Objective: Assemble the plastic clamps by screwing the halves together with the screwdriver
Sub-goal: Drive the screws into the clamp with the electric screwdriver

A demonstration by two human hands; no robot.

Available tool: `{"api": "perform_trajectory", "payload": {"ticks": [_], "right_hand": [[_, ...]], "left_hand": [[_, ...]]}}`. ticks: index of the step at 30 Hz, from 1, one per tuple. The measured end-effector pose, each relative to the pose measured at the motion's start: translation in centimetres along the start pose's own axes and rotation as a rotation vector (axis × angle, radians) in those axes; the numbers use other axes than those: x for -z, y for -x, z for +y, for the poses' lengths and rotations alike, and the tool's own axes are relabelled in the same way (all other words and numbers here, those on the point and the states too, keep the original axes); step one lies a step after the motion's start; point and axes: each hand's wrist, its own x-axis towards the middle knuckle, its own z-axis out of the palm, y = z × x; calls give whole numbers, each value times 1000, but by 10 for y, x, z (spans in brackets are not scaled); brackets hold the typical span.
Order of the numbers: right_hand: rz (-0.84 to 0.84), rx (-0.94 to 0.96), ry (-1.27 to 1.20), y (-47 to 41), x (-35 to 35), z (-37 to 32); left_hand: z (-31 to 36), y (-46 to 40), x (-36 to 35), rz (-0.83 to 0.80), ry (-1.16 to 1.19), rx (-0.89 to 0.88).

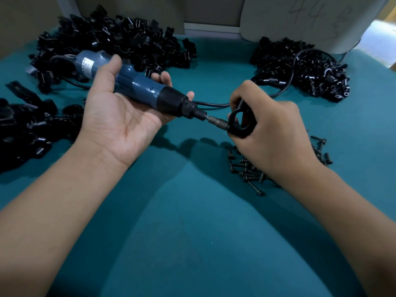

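My left hand (pixel 120 116), palm up, holds the blue electric screwdriver (pixel 137 82) with thumb and fingers curled round its body. The tool points right, and its metal bit (pixel 216 122) meets a black plastic clamp (pixel 240 123). My right hand (pixel 272 133) grips that clamp, fingers wrapped round its ring-shaped body. Both hands hover above the teal cloth (pixel 192 221). Beneath my right hand lies a pile of black screws (pixel 248 170).
Heaps of black clamp parts lie at the back left (pixel 120 37), far left (pixel 25 129) and back right (pixel 304 69). The screwdriver's black cable (pixel 287 86) loops across the right heap. A pale board (pixel 310 20) with handwriting stands behind.
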Motion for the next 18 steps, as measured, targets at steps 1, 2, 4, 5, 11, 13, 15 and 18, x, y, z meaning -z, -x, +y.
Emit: {"api": "perform_trajectory", "payload": {"ticks": [1, 2, 4, 5, 11, 13, 15, 18], "right_hand": [[2, -2, 1, 0, 0, 0], [0, -2, 5, 0, -1, 0], [-10, 12, 35, 0, -1, -2], [-11, 32, 69, 1, -1, -3], [-10, 149, 240, 1, 3, -18], [-33, 189, 294, 3, 2, -21], [-59, 193, 304, 4, 0, -22], [-50, 136, 235, 4, -3, -21]], "left_hand": [[0, 0, 0, 9, 15, -7], [0, 0, -1, 20, 31, -15], [0, 0, -1, 52, 53, -36], [-1, 0, 0, 66, 58, -46], [0, -3, 4, 117, 93, -75], [0, -3, 3, 139, 94, -68], [0, -4, 4, 168, 103, -69], [1, -3, 4, 154, 99, -87]]}}
